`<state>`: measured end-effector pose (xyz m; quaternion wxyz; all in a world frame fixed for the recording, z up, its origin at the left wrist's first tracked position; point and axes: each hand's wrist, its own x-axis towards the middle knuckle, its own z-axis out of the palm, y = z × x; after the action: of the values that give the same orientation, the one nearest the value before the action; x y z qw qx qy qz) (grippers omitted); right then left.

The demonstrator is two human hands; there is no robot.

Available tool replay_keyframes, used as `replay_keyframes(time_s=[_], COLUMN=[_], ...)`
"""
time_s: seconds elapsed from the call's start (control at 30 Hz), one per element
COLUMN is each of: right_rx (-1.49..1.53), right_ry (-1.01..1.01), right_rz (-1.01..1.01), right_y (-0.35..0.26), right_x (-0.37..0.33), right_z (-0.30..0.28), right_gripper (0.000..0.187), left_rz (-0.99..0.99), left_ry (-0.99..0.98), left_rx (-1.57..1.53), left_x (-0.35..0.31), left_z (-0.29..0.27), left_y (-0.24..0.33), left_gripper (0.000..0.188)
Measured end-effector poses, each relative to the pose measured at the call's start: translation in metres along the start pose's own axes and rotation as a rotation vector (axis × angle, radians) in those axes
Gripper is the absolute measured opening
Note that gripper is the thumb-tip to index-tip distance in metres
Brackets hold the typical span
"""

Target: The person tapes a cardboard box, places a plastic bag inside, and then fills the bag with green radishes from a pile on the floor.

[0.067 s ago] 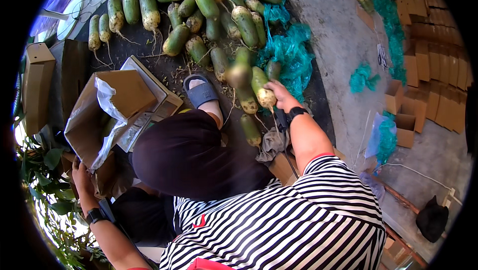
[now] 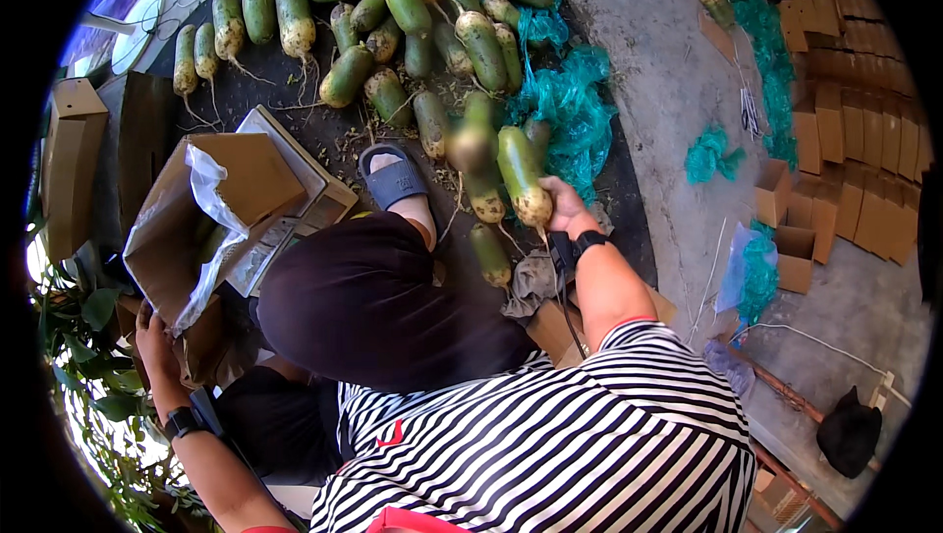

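Note:
My right hand (image 2: 564, 205) is closed around the lower, pale end of a green radish (image 2: 520, 168), with its fingers partly hidden behind it. A thin root hangs from that end. Several other soil-marked green radishes (image 2: 432, 125) lie close by on the dark ground sheet. On the left, my left hand (image 2: 157, 346) grips the near lower edge of an open cardboard box (image 2: 250, 168). A clear plastic liner (image 2: 211, 199) hangs over the box's rim, and green shapes show dimly inside.
Turquoise plastic film (image 2: 575, 101) is bunched right of the radishes. A white scale (image 2: 263, 263) lies partly under the box. Cardboard boxes (image 2: 830, 120) stand along the far right, and leafy plants (image 2: 93, 356) are at the left. My sandalled foot (image 2: 396, 184) rests among the radishes.
The radish in my right hand has turned more upright and shifted slightly right. My left hand stays at the box edge.

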<state>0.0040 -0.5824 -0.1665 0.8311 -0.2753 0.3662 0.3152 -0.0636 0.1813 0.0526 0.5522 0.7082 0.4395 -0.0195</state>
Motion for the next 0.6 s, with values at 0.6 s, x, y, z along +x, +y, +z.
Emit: replay_keyframes(time_s=[0.6], right_rx=[-0.924], right_ry=[-1.046], right_rz=[-1.038], right_y=[0.000], right_x=[-0.103], right_z=[0.560], right_gripper=[0.096], left_rz=[0.245], left_ry=[-0.021], left_rx=[0.550], left_x=[-0.023], left_z=[0.022], left_y=[0.043], left_gripper=[0.060])
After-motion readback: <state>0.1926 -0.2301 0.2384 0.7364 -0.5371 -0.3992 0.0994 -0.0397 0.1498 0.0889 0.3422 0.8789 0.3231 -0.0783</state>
